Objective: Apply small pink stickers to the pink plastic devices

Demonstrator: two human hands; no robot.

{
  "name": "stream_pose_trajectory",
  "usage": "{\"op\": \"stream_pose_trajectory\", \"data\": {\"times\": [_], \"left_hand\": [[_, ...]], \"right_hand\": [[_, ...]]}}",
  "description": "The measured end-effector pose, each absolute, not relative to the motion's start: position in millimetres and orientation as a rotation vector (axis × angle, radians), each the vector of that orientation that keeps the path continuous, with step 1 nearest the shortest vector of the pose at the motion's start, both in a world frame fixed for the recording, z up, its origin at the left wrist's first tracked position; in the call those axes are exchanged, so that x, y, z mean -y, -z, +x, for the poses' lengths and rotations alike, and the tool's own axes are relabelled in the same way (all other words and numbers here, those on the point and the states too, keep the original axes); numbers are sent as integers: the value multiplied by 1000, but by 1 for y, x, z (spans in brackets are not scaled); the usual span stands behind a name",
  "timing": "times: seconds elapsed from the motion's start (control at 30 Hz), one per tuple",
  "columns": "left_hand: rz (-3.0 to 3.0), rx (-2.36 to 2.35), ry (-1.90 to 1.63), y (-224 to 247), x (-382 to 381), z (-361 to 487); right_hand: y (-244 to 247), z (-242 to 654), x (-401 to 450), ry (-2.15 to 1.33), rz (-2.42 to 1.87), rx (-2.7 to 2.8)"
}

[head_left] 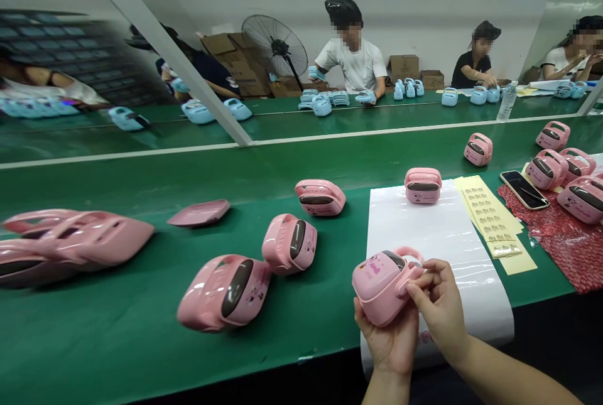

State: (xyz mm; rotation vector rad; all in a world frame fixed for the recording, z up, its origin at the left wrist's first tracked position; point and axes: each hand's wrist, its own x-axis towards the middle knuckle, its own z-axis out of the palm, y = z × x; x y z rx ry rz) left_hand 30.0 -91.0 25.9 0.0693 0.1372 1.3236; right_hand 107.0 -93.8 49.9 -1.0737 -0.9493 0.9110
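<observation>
A pink plastic case [379, 286] with a handle, a dark window and printed figures is held up over the front of a white sheet [396, 220]. My left hand [393, 339] supports it from below, fingers wrapped under its body. At its right side, the thumb and fingers of my right hand [438, 301] pinch close to the handle's joint; whether they grip the handle or some small piece is hidden. Another pink case [423, 186] stands at the far end of the sheet. Sheets of small stickers [487, 213] lie to the right of it.
Several pink cases [289, 243] stand left on the green table [141, 342], near a pink shell [200, 213]. At right are a phone [524, 189], red bubble wrap [560, 251] and more cases. Co-workers handle blue cases beyond a white rail [330, 135].
</observation>
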Motion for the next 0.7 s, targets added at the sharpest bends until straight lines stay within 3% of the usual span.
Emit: {"op": "stream_pose_trajectory", "data": {"times": [0.27, 0.4, 0.7], "left_hand": [[6, -135, -1319, -31, 90, 26], [-12, -183, -1361, -28, 88, 21], [-39, -99, -1292, -23, 91, 18]], "right_hand": [[-47, 130, 92, -167, -1114, 1712], [-58, 142, 93, -83, -1197, 1835], [-67, 136, 88, 97, -887, 2041]]}}
